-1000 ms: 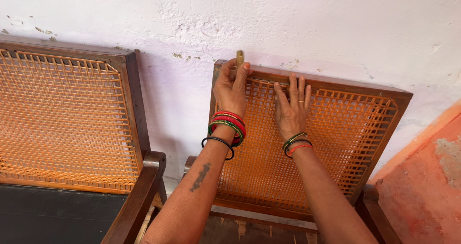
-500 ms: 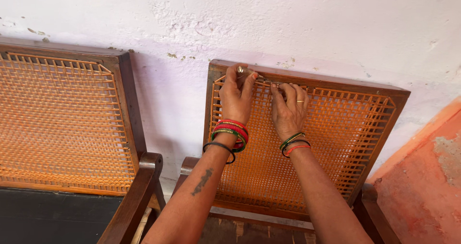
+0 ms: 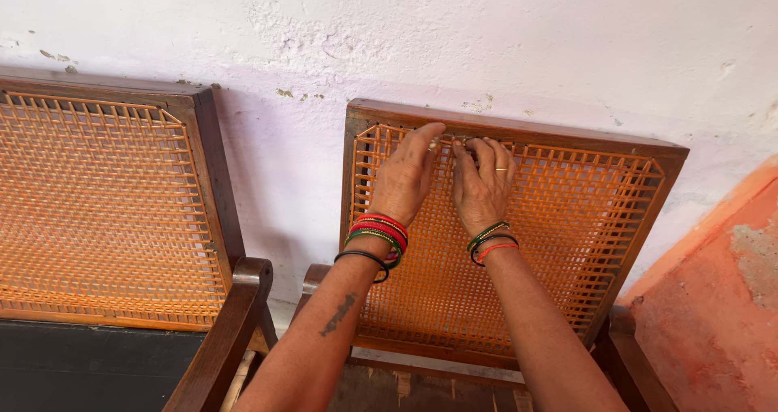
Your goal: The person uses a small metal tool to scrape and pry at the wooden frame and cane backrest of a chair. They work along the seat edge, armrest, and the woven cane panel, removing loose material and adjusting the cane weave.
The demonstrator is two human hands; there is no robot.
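left hand [image 3: 405, 177] and right hand [image 3: 482, 181] side by side, fingertips pinched on the orange woven cane chair back [image 3: 559, 234] just under its dark wooden top rail [image 3: 551, 132]

Upright orange cane chair back [image 3: 567, 242], dark wooden frame, against wall.

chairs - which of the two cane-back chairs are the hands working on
The right-hand chair: both the left hand and right hand press on the top edge of its orange cane weave. The left-hand chair stands untouched beside it.
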